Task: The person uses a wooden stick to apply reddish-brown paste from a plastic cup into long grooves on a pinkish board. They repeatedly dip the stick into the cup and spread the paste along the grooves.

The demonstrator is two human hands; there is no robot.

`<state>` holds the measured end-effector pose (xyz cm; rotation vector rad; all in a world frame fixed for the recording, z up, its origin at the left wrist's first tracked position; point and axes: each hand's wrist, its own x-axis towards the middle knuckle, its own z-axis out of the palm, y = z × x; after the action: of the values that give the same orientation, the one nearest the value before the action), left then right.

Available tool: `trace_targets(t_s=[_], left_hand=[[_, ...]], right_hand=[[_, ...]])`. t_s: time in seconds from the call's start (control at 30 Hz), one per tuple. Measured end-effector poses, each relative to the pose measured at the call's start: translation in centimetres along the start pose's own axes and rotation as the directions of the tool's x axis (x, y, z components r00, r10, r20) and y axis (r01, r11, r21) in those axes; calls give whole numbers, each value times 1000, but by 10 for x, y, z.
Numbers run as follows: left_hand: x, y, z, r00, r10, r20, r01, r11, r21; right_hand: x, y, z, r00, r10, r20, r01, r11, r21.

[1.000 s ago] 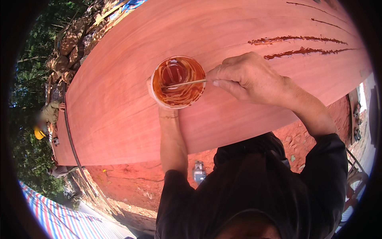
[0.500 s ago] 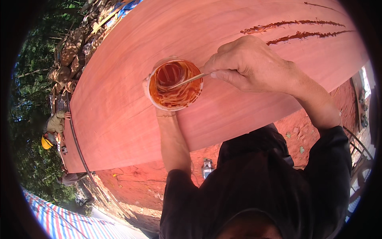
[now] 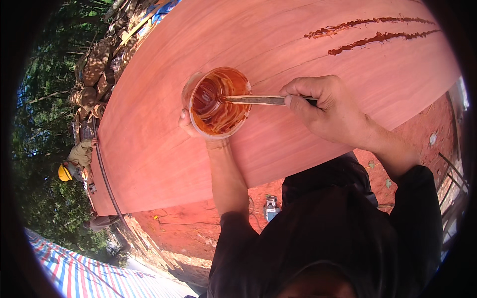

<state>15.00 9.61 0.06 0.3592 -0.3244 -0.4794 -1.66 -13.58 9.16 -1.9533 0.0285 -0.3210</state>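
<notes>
My left hand (image 3: pixel 187 124) is wrapped round a clear plastic cup (image 3: pixel 240 128), tilted so its mouth faces me. Reddish-brown sticky paste coats the inside of the cup. In my right hand (image 3: pixel 325 107) is a thin flat stick (image 3: pixel 258 100), pinched between thumb and fingers, with its tip inside the cup's mouth. Below both hands lies a large reddish wooden surface (image 3: pixel 278 144) with a curved outline. Two rough lines of dark red-brown paste (image 3: pixel 367 43) run across its far right part, beyond my right hand.
A person in a yellow helmet (image 3: pixel 65 173) is at the far left end, near a dark curved hose (image 3: pixel 102 169). Piled wood and sacks (image 3: pixel 97 64) lie beyond the left edge. A small grey-blue device (image 3: pixel 271 208) sits on the red ground. Striped sheeting (image 3: pixel 74 268) spreads lower left.
My right hand has shifted slightly right and down, so more of the stick shows, now nearly level. The stick's tip remains in the cup. The whole view has shifted a little.
</notes>
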Motion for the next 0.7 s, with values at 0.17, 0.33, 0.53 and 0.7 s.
trace_targets(t_s=[0.17, 0.33, 0.53, 0.7], left_hand=[[-3, 2, 1, 999, 2, 41, -7, 994, 110], [-3, -1, 10, 999, -39, -24, 43, 986, 161], [-1, -2, 13, 990, 10, -139, 38, 939, 342], [-1, -13, 14, 982, 148, -119, -71, 869, 490]], right_hand=[[-15, 6, 15, 979, 178, 97, -195, 956, 219], [-22, 11, 26, 928, 333, 168, -373, 845, 385], [-22, 6, 29, 787, 531, 315, -597, 525, 606], [-22, 6, 27, 600, 602, 526, -698, 73, 713]])
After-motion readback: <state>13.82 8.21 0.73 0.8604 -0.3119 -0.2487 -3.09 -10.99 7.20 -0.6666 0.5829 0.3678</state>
